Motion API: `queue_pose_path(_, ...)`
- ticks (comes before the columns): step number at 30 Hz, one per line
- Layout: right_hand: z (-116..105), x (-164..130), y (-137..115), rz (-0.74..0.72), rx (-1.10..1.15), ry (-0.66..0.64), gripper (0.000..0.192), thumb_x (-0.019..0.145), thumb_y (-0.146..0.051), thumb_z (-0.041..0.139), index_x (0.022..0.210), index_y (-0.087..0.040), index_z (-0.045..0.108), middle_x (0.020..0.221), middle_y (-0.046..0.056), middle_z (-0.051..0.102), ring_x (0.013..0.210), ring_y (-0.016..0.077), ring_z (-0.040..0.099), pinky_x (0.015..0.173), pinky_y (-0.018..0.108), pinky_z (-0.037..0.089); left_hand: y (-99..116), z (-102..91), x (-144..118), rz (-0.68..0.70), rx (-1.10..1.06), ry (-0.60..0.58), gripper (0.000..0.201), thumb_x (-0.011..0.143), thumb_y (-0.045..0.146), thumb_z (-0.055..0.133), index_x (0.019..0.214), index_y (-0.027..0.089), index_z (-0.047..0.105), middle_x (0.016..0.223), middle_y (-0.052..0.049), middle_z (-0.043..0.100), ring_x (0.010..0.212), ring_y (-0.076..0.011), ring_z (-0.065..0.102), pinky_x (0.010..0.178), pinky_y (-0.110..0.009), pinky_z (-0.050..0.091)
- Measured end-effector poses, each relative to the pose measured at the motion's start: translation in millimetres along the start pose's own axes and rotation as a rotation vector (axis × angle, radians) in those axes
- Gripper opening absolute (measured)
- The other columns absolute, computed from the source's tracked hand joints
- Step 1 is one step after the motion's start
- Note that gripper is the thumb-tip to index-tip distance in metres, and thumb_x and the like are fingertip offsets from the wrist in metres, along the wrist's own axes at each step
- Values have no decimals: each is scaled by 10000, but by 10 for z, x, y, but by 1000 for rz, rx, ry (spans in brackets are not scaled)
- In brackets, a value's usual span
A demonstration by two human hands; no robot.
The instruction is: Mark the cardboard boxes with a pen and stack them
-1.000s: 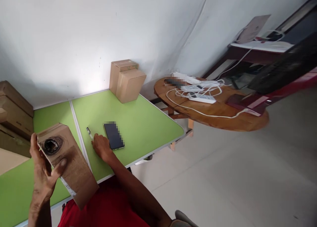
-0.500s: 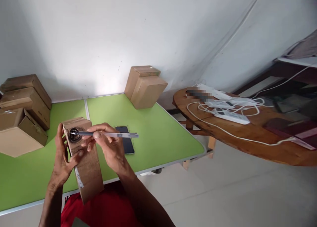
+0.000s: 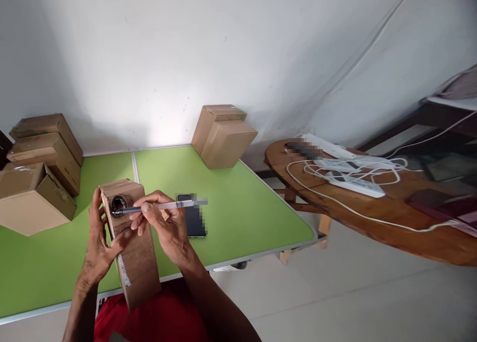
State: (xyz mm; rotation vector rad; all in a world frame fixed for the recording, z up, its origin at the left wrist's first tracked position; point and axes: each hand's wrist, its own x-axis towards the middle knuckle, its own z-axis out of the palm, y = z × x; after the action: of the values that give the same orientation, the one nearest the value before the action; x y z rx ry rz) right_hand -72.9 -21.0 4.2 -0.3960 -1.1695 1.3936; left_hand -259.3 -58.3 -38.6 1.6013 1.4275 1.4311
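Observation:
My left hand (image 3: 102,242) grips a narrow cardboard box (image 3: 139,255) by its left side, thumb lying across the front face. The box tilts against the table edge near my lap. Between the fingers of my right hand (image 3: 164,222) is a pen (image 3: 160,206) with a dark front and a clear barrel. Its tip touches the lower left rim of a black scribbled ring (image 3: 119,204) near the top of the box. Whether the ring's centre is a hole or just ink, I cannot tell. A dark phone (image 3: 194,218) lies on the table behind my right hand.
Several cardboard boxes (image 3: 40,183) stand at the left of the green table (image 3: 261,213). Two more boxes (image 3: 229,143) stand by the wall. To the right, a wooden table (image 3: 335,217) carries white power strips (image 3: 356,183) and tangled cables.
The pen tip has moved from the middle of the black ring to its lower left rim. The whole view has shifted slightly, and both hands keep their holds.

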Motion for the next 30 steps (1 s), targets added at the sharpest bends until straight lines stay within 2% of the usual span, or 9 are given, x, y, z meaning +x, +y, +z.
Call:
queue_pose_path(7, -101, -18, -2, 19, -46, 102, 467, 1017, -663, 813, 928, -213, 722, 637, -15, 726, 476, 135, 667, 460, 216, 548, -8, 2, 6, 35, 1, 67, 1156, 896, 670, 865, 1848, 342, 297, 1851, -175, 387, 1606, -469, 555, 1199, -581, 611)
queue_pose_path(13, -176, 59, -25, -52, -21, 234, 466, 998, -652, 851, 917, -211, 725, 661, -5, 742, 491, 136, 673, 468, 220, 556, -38, 19, -3, 42, 10, 83, 1159, 892, 683, 865, 1848, 354, 299, 1896, -159, 329, 1680, -477, 468, 1274, -601, 547)
queue_pose_path(20, 95, 80, -77, -77, 45, 87, 371, 1074, -592, 792, 1006, -236, 714, 736, -9, 761, 534, 142, 684, 507, 243, 583, -2, 42, -26, 1, 4, 56, 1187, 886, 672, 870, 1855, 388, 247, 1901, -154, 344, 1726, -479, 399, 1306, -655, 502)
queue_pose_path(23, 8, 90, -136, -126, 25, 114, 389, 1083, -626, 763, 1030, -245, 701, 747, -19, 740, 529, 138, 652, 507, 247, 569, 3, 26, -20, -16, -5, 61, 1217, 858, 685, 887, 1855, 368, 263, 1893, -161, 357, 1730, -486, 389, 1317, -656, 491)
queue_pose_path(25, -223, 163, -163, -187, -120, 275, 453, 1133, -693, 629, 1045, -250, 671, 754, -16, 717, 568, 152, 658, 527, 253, 557, 1, -4, -16, -35, -20, 88, 1245, 826, 703, 905, 1850, 343, 295, 1861, -170, 410, 1720, -500, 399, 1317, -662, 491)
queue_pose_path(26, -373, 218, -161, -169, -289, 358, 494, 1182, -702, 491, 1063, -251, 652, 778, -5, 716, 610, 161, 675, 556, 257, 561, -2, -20, -14, -41, -22, 113, 1254, 809, 709, 916, 1845, 332, 318, 1852, -172, 423, 1714, -507, 402, 1323, -665, 483)
queue_pose_path(28, -677, 339, -106, 27, -775, 431, 591, 1248, -622, 214, 1099, -238, 638, 849, 31, 738, 703, 176, 717, 626, 265, 568, -9, -49, -6, -51, -18, 151, 1270, 785, 707, 934, 1841, 317, 346, 1847, -174, 426, 1706, -515, 406, 1342, -673, 453)
queue_pose_path(29, -805, 394, -49, 188, -1026, 381, 608, 1260, -573, 177, 1100, -228, 651, 896, 54, 765, 754, 185, 744, 662, 270, 570, -11, -58, 0, -55, -14, 159, 1268, 787, 704, 935, 1842, 316, 348, 1846, -174, 426, 1702, -513, 412, 1348, -678, 442)
queue_pose_path(30, -903, 438, 27, 315, -1175, 328, 571, 1265, -546, 262, 1068, -212, 682, 924, 83, 792, 799, 207, 771, 690, 284, 571, -13, -62, 7, -59, -8, 158, 1252, 801, 702, 925, 1844, 318, 347, 1839, -172, 435, 1695, -508, 421, 1349, -680, 441)
